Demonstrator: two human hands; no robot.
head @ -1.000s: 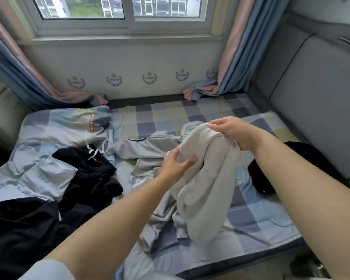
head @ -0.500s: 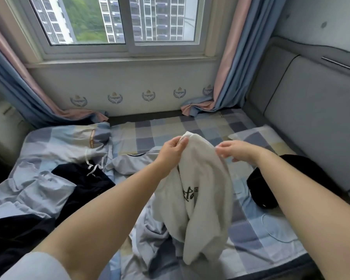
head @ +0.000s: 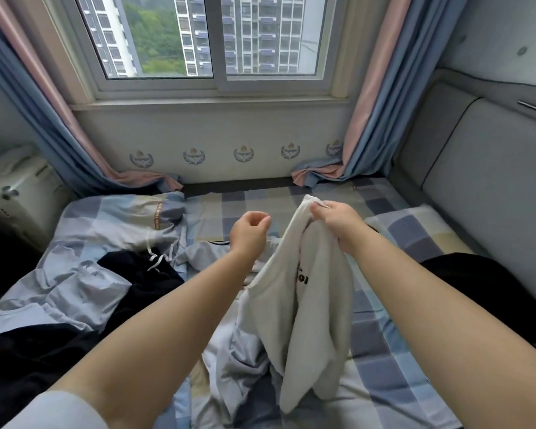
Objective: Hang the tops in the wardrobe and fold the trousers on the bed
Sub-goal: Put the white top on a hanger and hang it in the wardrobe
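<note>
Gripping white top [head: 304,292], right hand [head: 334,221]

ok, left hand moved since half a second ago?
Yes. The left hand has let go of the white top and drawn leftward from it, fingers now curled on nothing; the right hand holds the top alone.
</note>
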